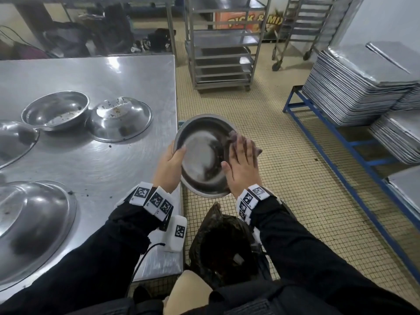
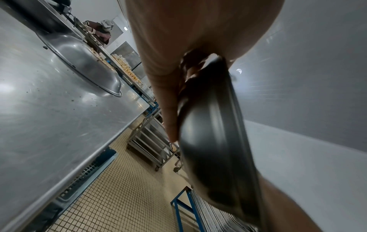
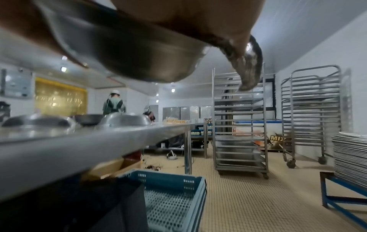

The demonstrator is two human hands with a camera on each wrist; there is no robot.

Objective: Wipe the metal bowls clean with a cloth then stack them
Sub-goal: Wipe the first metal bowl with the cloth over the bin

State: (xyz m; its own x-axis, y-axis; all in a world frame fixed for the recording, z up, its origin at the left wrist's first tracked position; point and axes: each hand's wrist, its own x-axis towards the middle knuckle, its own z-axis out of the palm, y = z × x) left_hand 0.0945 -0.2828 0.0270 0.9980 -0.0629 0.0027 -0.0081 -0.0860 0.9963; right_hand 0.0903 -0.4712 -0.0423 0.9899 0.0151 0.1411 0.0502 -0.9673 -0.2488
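- Metal bowl (image 1: 202,155): held in the air off the table's right edge, above a black bin bag (image 1: 225,244); tilted, its hollow facing the head camera, dark specks on the inner wall.
- Left hand (image 1: 170,164): grips the bowl's rim at 9 o'clock, thumb curled over the edge into the hollow; from the left wrist camera the fingers (image 2: 168,109) lie along the bowl's outside.
- Right hand (image 1: 244,164): fingers straight and together, palm flat on a cloth at the bowl's 3 o'clock side.
- Cloth (image 1: 236,142): dark, mottled, pressed between right palm and the bowl's inner wall; an end hangs over the rim in the right wrist view.
- Steel table (image 1: 102,71): at 9 o'clock from the held bowl, crumbs scattered on it.
- Upright bowl (image 1: 55,110): on the table's far part, residue inside.
- Upturned bowl (image 1: 120,119): just beside the upright one at its 3 o'clock, specks on its base.
- Large upturned bowl (image 1: 31,226): near left of table; another, partly cut off, at the left edge.
- Tray rack (image 1: 222,42): on wheels, at 12 o'clock on tiled floor.
- Stacked baking trays (image 1: 354,87): on a blue frame at 2 o'clock.
- Blue perforated crate (image 3: 172,197): on the floor under the table edge.
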